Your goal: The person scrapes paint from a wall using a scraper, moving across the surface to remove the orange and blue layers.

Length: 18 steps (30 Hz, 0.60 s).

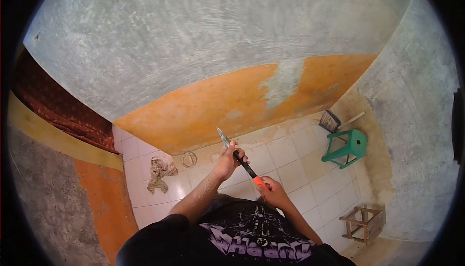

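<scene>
A long, thin black tool (pixel 248 169) with a pointed grey blade and an orange end slants across the middle of the view. My left hand (pixel 227 163) is closed around it near the base of the blade, the tip sticking out beyond the thumb toward the wall. Lower down, my right hand (pixel 274 194) grips the orange end. Pale dust specks cover my left forearm. Both hands are in front of my chest, above the tiled floor.
Ahead stands a wall with grey plaster above an orange band (pixel 203 106). On the floor lie a crumpled cloth (pixel 161 173) and a coiled ring (pixel 189 159). To the right are a green stool (pixel 356 143), a dark basket-like thing (pixel 330 121) and a wooden stool (pixel 363 225). A red curtain (pixel 53 106) hangs left.
</scene>
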Motion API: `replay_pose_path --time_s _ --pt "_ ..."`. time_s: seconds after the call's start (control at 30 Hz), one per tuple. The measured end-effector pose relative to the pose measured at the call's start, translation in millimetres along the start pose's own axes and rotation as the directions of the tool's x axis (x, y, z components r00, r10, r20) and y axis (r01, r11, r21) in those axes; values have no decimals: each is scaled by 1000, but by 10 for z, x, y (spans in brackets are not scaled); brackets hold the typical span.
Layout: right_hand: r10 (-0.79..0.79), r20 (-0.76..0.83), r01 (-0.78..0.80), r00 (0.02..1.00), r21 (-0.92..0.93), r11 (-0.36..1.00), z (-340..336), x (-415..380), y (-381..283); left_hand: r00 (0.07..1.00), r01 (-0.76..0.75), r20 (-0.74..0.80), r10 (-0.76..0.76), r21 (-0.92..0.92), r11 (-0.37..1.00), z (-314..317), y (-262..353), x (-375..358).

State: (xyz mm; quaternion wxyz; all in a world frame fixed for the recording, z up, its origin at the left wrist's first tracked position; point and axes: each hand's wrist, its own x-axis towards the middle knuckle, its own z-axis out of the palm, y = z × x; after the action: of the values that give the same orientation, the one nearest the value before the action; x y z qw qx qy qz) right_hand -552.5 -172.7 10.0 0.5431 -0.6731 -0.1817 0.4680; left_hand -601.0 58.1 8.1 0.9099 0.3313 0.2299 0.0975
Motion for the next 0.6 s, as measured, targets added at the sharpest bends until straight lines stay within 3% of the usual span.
replay_pose_path --time_s 0.13,0.27,0.37,0.47,0.6 --pt "-42 -49 36 998 -107 994 -860 -264 100 999 17 51 -16 -12 1000 720 -554 324" --pt "33 27 -35 999 72 997 -1467 -366 120 994 30 103 -30 0 1000 1217 -871 609" --pt "90 58 -95 994 100 990 -1860 -262 31 996 10 94 -6 -48 999 1490 -918 832" --pt "41 114 -53 993 105 993 -2200 28 -75 980 -68 177 95 -151 986 1660 -900 1135" --pt "-1 145 -14 989 101 995 -2492 512 -328 969 -147 161 188 -240 960 1862 -679 1555"
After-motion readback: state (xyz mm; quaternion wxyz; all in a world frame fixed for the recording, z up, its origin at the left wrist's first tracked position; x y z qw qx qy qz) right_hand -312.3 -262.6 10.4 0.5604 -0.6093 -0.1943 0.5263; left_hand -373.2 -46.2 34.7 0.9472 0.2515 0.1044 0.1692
